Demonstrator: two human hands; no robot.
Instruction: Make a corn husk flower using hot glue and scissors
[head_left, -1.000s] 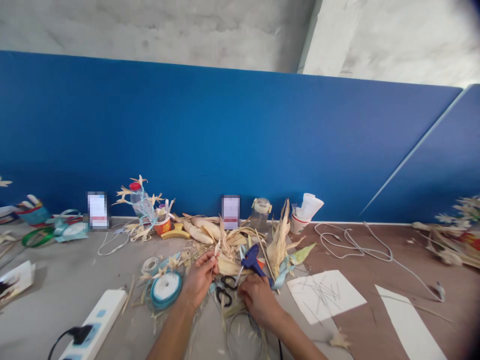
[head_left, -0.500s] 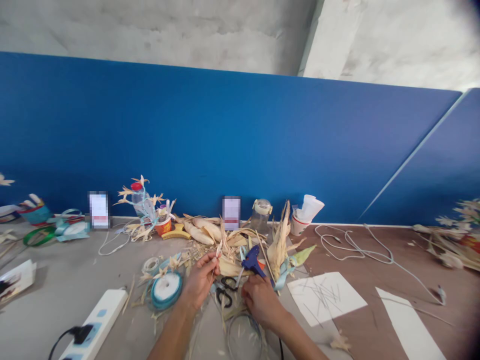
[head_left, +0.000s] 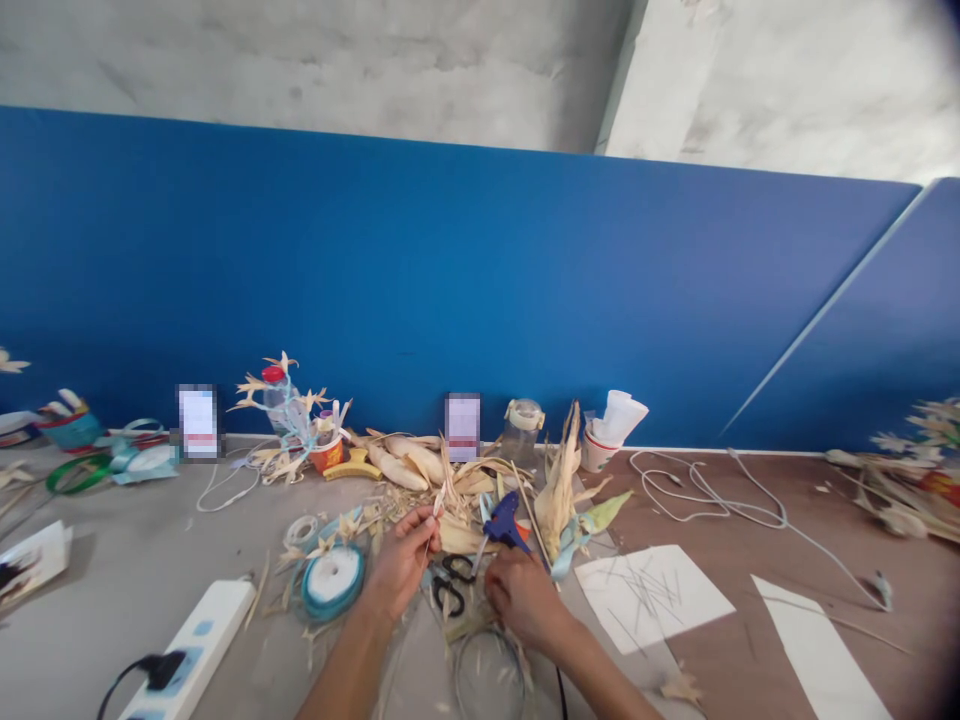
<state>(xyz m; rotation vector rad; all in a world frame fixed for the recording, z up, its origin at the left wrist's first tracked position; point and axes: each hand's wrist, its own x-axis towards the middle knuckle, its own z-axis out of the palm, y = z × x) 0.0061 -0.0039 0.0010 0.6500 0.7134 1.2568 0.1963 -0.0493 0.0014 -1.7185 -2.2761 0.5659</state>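
Note:
My left hand pinches a thin wire stem with a small pale piece of corn husk at its top. My right hand is closed round the lower handle of a blue hot glue gun, its pale nozzle tilted down toward the left. Between the hands lie scissors with black handles, their blades partly hidden by scraps. Beyond my fingers spreads a heap of dried corn husks. A roll of light blue ribbon lies left of my left hand.
At front left is a white power strip with a black plug. Thin wires lie on white paper at right. Along the blue partition stand a bottle with husk flowers, a phone, a clear jar and a paper cup.
Almost nothing differs. Both hands keep their places and their holds; my right hand has shifted only very slightly.

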